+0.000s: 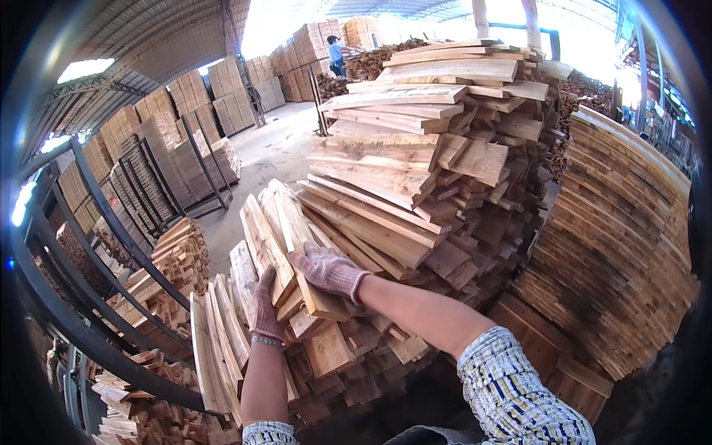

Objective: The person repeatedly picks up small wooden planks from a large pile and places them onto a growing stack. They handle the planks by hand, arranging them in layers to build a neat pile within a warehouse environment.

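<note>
Resting on two pale boards, both gloved hands work at the upper left edge of a low pile of boards (pixel 334 352). The left hand (pixel 265 305) stands upright against the outer long edge of the left board (pixel 259 236), close to its near end. Its fingers are rather straight, and the thumb is hidden, so I cannot tell if it grips or only presses. The right hand (pixel 330 272) lies from above on the right board (pixel 291 222), near that board's near end, half open and slightly bent. Its fingertips are difficult to see, therefore I cannot say whether they close around the edge.

Both boards lie side by side on top of the pile, tilted, with their far ends pointing away from the person. Just beside them, to the right, rises a taller stack of boards (pixel 415 159), with uneven ends. Beyond the pile's left side there is a dark metal rack (pixel 81 331).

In my judgement, the boards are stiff and of moderate weight, dry and rough rather than slippery. They should not break easily, but the sawn edges may give splinters, so the gloves are useful. A good hold would be across the width, with one palm on each long edge. Taking them only by the near end, the far ends would probably feel heavy and dip.
</note>
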Motion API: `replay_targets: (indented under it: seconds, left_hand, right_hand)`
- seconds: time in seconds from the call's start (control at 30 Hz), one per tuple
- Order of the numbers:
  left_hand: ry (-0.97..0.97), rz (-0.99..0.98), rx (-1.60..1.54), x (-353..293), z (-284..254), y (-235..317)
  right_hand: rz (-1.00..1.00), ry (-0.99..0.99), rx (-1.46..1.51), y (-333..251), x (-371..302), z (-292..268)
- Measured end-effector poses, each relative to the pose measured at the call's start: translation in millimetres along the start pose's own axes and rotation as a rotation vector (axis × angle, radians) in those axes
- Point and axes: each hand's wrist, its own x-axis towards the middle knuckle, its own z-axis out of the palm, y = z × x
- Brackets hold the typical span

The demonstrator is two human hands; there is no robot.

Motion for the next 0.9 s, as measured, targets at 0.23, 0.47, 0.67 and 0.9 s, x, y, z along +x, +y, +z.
replay_targets:
  seconds: [0.23,0.47,0.67,0.9]
  left_hand:
    - [-0.008,0.031,0.024,-88,43,-8]
    - [0.035,0.096,-0.075,-201,45,-49]
    - [-0.095,-0.054,-0.54,-171,-5,-84]
    - [-0.125,-0.181,-0.413,-194,-54,-111]
  right_hand:
    - [-0.099,-0.062,-0.045,-2,-58,-5]
    - [-0.258,-0.035,0.467,43,-179,-13]
    - [-0.183,-0.304,0.868,85,-152,32]
    - [0.024,-0.735,1.335,74,-138,37]
